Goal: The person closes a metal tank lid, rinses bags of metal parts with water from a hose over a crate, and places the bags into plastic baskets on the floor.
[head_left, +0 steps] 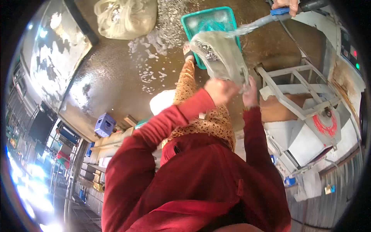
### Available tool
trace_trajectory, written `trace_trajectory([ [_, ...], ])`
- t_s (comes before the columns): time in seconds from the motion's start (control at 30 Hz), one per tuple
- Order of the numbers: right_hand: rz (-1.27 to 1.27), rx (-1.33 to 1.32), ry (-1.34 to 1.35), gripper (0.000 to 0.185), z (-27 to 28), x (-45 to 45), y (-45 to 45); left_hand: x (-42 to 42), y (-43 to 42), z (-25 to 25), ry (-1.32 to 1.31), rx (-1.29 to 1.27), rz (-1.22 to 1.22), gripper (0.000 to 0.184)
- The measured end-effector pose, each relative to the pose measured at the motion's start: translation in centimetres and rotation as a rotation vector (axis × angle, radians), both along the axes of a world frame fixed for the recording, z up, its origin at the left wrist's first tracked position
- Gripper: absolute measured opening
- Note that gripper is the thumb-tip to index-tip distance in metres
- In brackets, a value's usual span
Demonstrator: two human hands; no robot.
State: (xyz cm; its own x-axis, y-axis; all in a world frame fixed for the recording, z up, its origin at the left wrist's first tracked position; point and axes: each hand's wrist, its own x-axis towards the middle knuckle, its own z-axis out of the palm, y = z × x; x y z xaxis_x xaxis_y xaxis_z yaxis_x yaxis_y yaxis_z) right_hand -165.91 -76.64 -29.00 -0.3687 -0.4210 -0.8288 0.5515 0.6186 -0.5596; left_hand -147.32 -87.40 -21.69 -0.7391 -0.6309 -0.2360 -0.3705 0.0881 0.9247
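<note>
A pale translucent bag [228, 56], with many small shiny pieces in its mouth, hangs from my hands over a teal plastic basket [186, 18]. My left hand [222, 91] is closed around the gathered near end of the bag, slightly blurred. On the right edge of that same end, my right hand [250, 92] grips the plastic with its fingers pointing up. Water from a grey hose [297, 11] pours toward the basket and the bag's far edge. What the small pieces are, I cannot make out.
Another person's hand [286, 5] holds the hose by its blue valve. A full whitish sack [125, 17] sits at the upper left on the wet, foamy floor [127, 69]. To the right stands a metal frame [284, 91]. A blue crate [104, 125] is at the left.
</note>
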Motion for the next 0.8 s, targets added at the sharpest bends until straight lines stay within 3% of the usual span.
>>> trace_trajectory([
  [0.03, 0.142, -0.082, 0.091, 0.045, 2.4, -0.2, 1.5, 0.8, 0.9, -6.0, 0.005, -0.116, 0.083, 0.024],
  [0.07, 0.236, 0.060, 0.096, 0.045, 4.4, -0.6, 4.1, 2.4, -0.4, -9.0, -0.258, -0.240, 0.004, 0.019],
  [0.1, 0.331, 0.208, 0.093, 0.045, 6.3, -1.2, 7.2, 4.6, -1.2, -15.0, -0.450, -0.071, -0.038, 0.026],
  [0.13, 0.406, 0.162, 0.026, 0.044, 8.6, -1.3, 10.4, 6.8, -2.0, -20.9, -0.656, 0.080, -0.100, 0.033],
  [0.17, 0.451, 0.116, 0.018, 0.042, 8.7, -1.7, 10.6, 8.4, -3.1, -24.0, -0.747, 0.288, -0.031, 0.041],
  [0.23, 0.493, 0.040, 0.062, 0.039, 8.6, -1.5, 8.9, 7.6, -2.4, -27.4, -0.650, 0.451, 0.240, 0.042],
  [0.3, 0.273, -0.022, 0.057, 0.036, 9.1, 0.2, 2.8, 6.1, -0.7, -29.4, -0.675, 0.289, 0.099, 0.044],
  [0.33, 0.070, -0.071, -0.001, 0.034, 8.3, 0.8, -1.3, 3.7, 0.3, -26.3, -0.814, 0.294, 0.232, 0.046],
  [0.4, -0.024, -0.075, -0.114, 0.032, 3.3, -0.8, -1.9, 3.9, 0.6, -22.0, -0.791, 0.362, 0.205, 0.046],
  [0.43, -0.062, -0.074, -0.171, 0.032, 2.4, -0.8, -2.1, 4.4, 0.3, -16.6, -0.691, 0.510, 0.329, 0.046],
  [0.5, -0.134, -0.056, -0.277, 0.033, 1.8, -1.5, -1.4, 6.6, 2.7, -14.7, -0.616, 0.439, 0.277, 0.045],
  [0.63, 0.124, -0.086, -0.347, 0.043, 1.4, -2.0, 1.0, 3.4, 3.1, -8.7, -0.633, 0.548, 0.469, 0.032],
  [0.67, 0.097, -0.063, -0.372, 0.047, 1.9, -2.0, 0.8, 2.6, 6.6, -15.7, -0.418, 0.191, 0.484, 0.038],
  [0.7, 0.074, -0.037, -0.399, 0.051, 2.2, -1.7, 0.4, -0.6, 4.5, -10.1, -0.476, 0.372, 0.434, 0.042],
  [0.73, 0.090, -0.070, -0.478, 0.057, 1.5, -2.0, 0.4, -3.8, 5.7, -11.9, -0.440, 0.434, 0.431, 0.049],
  [0.77, 0.069, -0.117, -0.476, 0.058, 0.4, -2.1, 0.1, -6.8, 5.9, -9.4, -0.267, 0.627, 0.543, 0.057],
  [0.8, 0.047, -0.169, -0.475, 0.059, -0.9, -2.0, -0.5, -8.3, 7.6, -13.9, -0.263, 0.561, 0.456, 0.061],
])
